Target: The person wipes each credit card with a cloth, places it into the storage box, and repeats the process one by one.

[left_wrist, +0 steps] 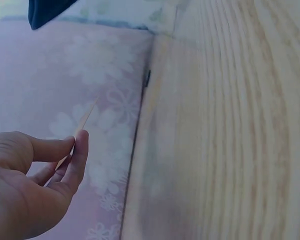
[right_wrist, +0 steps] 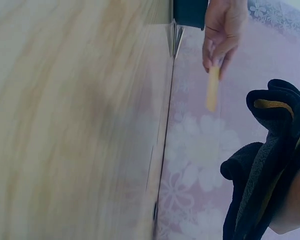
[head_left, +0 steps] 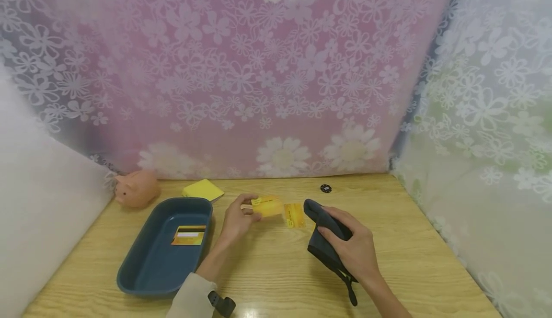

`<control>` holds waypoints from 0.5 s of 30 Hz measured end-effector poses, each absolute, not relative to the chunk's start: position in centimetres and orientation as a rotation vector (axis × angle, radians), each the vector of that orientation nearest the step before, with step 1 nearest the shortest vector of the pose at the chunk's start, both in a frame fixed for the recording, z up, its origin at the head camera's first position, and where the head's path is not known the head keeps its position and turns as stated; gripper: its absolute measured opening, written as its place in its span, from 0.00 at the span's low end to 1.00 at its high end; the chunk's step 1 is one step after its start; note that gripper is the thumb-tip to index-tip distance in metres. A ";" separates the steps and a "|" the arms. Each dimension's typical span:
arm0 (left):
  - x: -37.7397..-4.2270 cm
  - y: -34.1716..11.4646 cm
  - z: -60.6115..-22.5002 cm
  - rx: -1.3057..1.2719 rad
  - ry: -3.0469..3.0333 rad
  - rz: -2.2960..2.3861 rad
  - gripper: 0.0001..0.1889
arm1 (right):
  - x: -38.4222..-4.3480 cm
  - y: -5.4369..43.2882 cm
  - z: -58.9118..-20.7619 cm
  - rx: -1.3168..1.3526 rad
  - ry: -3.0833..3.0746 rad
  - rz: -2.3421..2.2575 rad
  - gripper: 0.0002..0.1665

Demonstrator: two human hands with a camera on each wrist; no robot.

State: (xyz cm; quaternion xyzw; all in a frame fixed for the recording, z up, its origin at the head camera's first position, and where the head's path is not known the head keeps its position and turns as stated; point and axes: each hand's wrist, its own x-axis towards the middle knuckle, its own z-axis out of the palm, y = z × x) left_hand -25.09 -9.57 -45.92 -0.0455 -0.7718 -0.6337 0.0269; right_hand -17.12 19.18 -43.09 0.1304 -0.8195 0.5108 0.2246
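Between thumb and fingers, my left hand (head_left: 239,218) pinches a yellow-orange card (head_left: 268,207) above the table. The left wrist view shows this card (left_wrist: 86,118) almost edge-on. A second yellow card (head_left: 295,215) lies just to its right, seemingly flat on the table. My right hand (head_left: 357,248) grips a dark navy fabric pouch (head_left: 328,232), tilted, with a short strap hanging from its lower end. In the right wrist view, folds of the pouch (right_wrist: 270,150) stand partly apart and show a yellowish inside; its contents are hidden.
Left of my left arm stands a blue tray (head_left: 144,279) with a striped card (head_left: 189,235) inside. A pink piggy bank (head_left: 137,188) and a yellow booklet-like item (head_left: 203,190) sit behind it. A black round chip (head_left: 326,188) lies near the flowered curtain (head_left: 276,93).
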 end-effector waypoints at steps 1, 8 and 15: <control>-24.8 -9.6 -45.5 -0.162 -2.381 -1.982 0.28 | -17.1 19.0 -43.0 0.367 -2.257 1.418 0.29; -22.0 -9.6 -43.0 -0.336 -2.303 -2.219 0.32 | -17.3 17.4 -42.5 0.470 -2.214 1.454 0.29; -20.0 -9.5 -41.2 -0.403 -2.278 -2.213 0.32 | -17.3 15.1 -41.6 0.602 -2.159 1.514 0.28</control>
